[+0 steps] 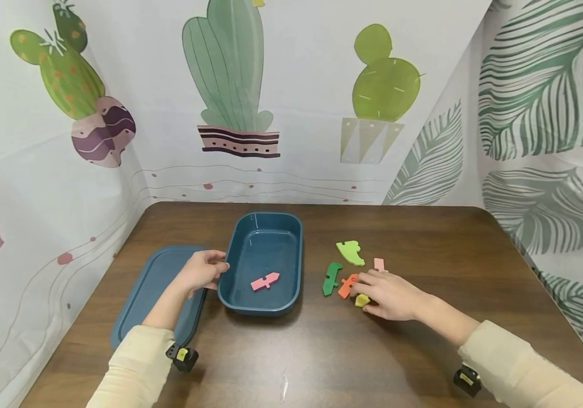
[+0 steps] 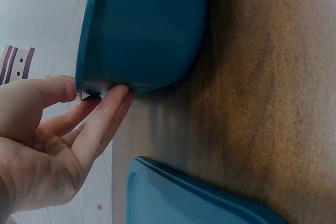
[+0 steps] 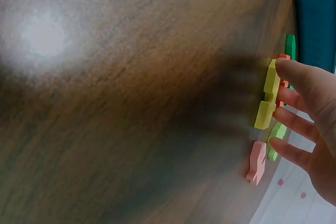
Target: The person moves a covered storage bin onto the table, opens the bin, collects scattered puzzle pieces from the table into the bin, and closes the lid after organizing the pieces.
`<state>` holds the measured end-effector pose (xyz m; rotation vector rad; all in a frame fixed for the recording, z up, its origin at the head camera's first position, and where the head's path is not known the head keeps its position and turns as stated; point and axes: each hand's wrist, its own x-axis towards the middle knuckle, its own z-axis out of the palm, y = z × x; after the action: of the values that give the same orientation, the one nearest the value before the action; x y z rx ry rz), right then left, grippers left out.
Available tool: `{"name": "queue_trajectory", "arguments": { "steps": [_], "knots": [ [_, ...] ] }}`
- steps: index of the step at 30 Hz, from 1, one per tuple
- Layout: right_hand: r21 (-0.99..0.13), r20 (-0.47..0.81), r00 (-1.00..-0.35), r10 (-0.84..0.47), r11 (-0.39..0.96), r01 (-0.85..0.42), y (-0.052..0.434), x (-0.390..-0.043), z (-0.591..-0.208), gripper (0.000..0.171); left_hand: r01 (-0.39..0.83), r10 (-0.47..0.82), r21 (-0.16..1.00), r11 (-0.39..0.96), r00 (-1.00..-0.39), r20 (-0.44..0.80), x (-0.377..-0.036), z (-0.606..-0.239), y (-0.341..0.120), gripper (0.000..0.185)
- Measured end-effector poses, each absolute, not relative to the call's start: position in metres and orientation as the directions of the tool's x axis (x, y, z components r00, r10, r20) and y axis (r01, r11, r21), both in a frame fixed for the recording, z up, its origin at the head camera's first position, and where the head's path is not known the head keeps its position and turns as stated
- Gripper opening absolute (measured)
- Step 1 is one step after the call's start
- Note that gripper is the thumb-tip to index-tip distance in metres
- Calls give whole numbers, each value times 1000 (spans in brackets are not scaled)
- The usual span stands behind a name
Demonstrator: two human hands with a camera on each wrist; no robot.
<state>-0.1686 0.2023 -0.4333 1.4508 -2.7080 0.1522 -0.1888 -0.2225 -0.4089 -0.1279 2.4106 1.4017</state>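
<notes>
Right wrist view, yellow piece, touching right hand

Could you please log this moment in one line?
left hand: holds box; right hand: at yellow piece; in box: pink piece; lid: beside box

A pointed pink piece lies in the blue box, left of a yellow piece.

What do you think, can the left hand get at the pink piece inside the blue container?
Probably yes: the left hand touches the side of the blue container, whose top is open, so nothing covers the pink piece inside.
</notes>
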Motion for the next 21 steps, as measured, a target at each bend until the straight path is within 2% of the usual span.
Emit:
{"name": "queue_trajectory", "arguments": {
  "steps": [21],
  "knots": [
    [-31,137,-512,-848,513,-858,202,-172,-443,33,-259,89,829,496,-934,-345,-191,-408,-221,45]
  ]
}}
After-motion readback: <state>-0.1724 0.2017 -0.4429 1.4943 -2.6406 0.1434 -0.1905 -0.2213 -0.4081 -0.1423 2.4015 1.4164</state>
